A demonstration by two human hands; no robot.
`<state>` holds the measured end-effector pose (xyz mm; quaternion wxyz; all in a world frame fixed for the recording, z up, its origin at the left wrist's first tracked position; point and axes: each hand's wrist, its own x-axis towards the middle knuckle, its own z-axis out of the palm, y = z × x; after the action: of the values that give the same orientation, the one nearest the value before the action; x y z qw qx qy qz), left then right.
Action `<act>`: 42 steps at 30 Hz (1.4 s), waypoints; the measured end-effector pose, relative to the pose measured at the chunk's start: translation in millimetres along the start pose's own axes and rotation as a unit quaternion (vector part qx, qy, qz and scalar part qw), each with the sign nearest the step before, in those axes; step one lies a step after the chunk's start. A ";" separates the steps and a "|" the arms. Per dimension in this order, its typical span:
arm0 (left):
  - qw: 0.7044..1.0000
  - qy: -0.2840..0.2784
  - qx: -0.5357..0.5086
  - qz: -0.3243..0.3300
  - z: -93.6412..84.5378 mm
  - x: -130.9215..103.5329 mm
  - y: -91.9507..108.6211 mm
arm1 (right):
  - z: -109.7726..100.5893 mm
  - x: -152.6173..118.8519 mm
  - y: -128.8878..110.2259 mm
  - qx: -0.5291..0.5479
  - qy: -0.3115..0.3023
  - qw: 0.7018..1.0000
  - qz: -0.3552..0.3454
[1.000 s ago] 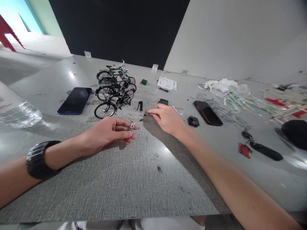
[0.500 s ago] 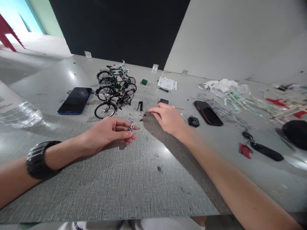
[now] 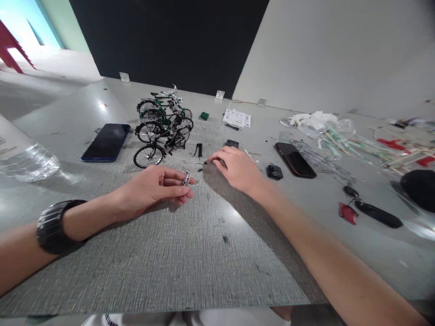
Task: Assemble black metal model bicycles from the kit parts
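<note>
My left hand (image 3: 163,186) pinches a small silver model-bicycle part (image 3: 186,178) between thumb and fingers, just above the table. My right hand (image 3: 236,167) rests on the table to the right, thumb and index fingertip brought together by a thin dark piece (image 3: 205,162). Whether anything sits between those fingertips is too small to make out. Close by lie a small black bit (image 3: 200,170) and a black forked part (image 3: 198,150). Several miniature bicycles (image 3: 149,155), black and green with silver fittings, stand in a row behind my left hand.
A blue phone (image 3: 106,142) and a plastic bottle (image 3: 29,158) are at the left. Paper sheets (image 3: 237,118) and a green block (image 3: 204,116) lie at the back. To the right are a dark phone (image 3: 295,160), a black square object (image 3: 274,172), keys (image 3: 377,213) and plastic scraps (image 3: 314,122).
My right hand has shifted very slightly to the right, its fingertips curling more beside the small dark piece. The left hand keeps its place with the silver part.
</note>
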<state>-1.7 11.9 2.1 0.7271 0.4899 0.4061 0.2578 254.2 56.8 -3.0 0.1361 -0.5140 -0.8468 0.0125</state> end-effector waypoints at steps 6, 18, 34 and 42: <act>1.000 0.003 0.010 -0.002 2.9 -1.1 2.2 | 0.8 -0.6 -2.6 -0.021 0.000 1.000 0.002; 0.999 0.036 -0.026 0.019 3.7 -1.4 -1.3 | -16.5 -12.7 -31.7 0.085 0.087 0.987 -0.101; 0.998 0.033 -0.041 0.030 3.6 0.7 -2.5 | -22.1 -24.3 -64.6 -0.155 0.146 0.939 -0.269; 0.999 0.030 -0.012 0.031 6.0 0.8 0.2 | -24.3 -25.8 -70.4 -0.189 0.140 0.929 -0.288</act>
<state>3.8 9.6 3.1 0.7118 0.4855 0.4097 0.2997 210.2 -1.8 26.2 0.1516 -0.2612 -0.9174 -0.2591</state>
